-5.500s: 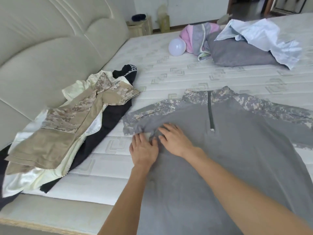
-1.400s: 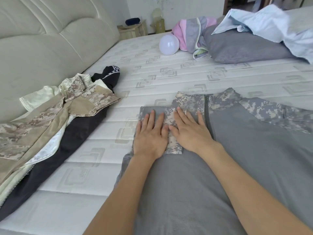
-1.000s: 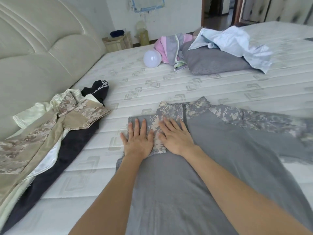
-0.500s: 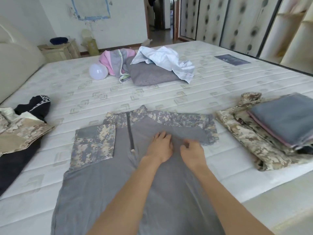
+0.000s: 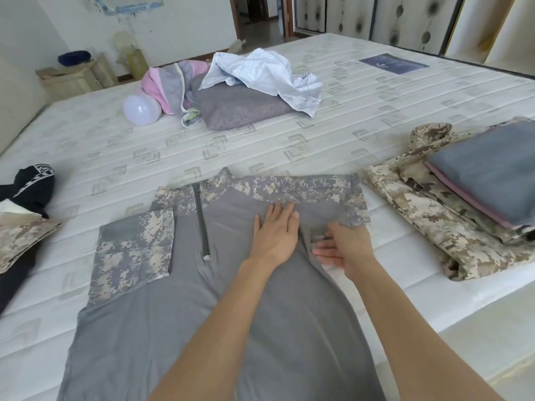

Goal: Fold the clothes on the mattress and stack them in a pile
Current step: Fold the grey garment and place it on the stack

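shirt: the grey shirt (image 5: 220,328) with camo shoulders lies face up on the mattress (image 5: 260,146), straight in front of us; zip (image 5: 201,224) up the middle
left sleeve: we see it already folded in, the camo panel (image 5: 133,250) lying flat on the chest
right sleeve: camo band (image 5: 324,192) lies across the top right, its cuff end turned down at the shirt's edge; not yet squared
left hand (image 5: 275,230): flat on the chest just under the band; fingers straight, pressing, gripping nothing
right hand (image 5: 344,247): at the shirt's right edge; fingers curl into the cloth there; we read it as a grip on the edge, though the fingertips are partly hidden
step: we judge this the second sleeve fold
next: we need that side brought in over the chest and smoothed; then the body folded up and carried over
pile: folded stack (image 5: 463,195) near the shirt on the right; camo piece below, grey on top
unfolded: more clothes (image 5: 23,227) at the left edge; crumpled heap (image 5: 240,88) at the far side
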